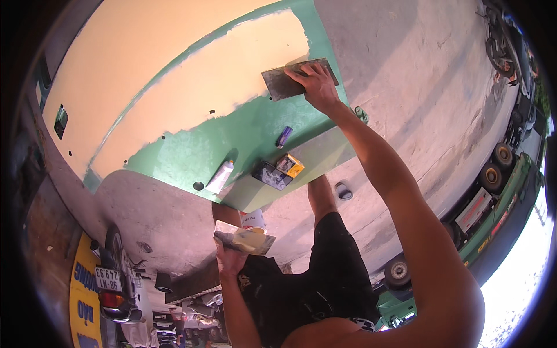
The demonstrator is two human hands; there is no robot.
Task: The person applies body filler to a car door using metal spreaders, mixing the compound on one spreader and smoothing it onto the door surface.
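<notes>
A green vehicle door panel [185, 153] lies before me, much of it coated in cream filler [246, 66]. My right hand [320, 88] reaches to its far right and grips a wide, dark filler spreader [281, 87]. Its blade rests on or just above the panel, overlapping the filler's right edge. Low in front of my body, my left hand [230, 261] holds a flat rectangular mixing plate [246, 239] with pale filler smeared on it. Its fingers are partly hidden beneath the plate.
On the panel's near part lie a white tube [220, 176], a dark phone-like slab [270, 176], a yellow box [291, 166] and a small purple box [284, 137]. A white bucket [254, 220] stands by my leg. A motorbike [116, 278] and a green truck [493, 226] flank the concrete floor.
</notes>
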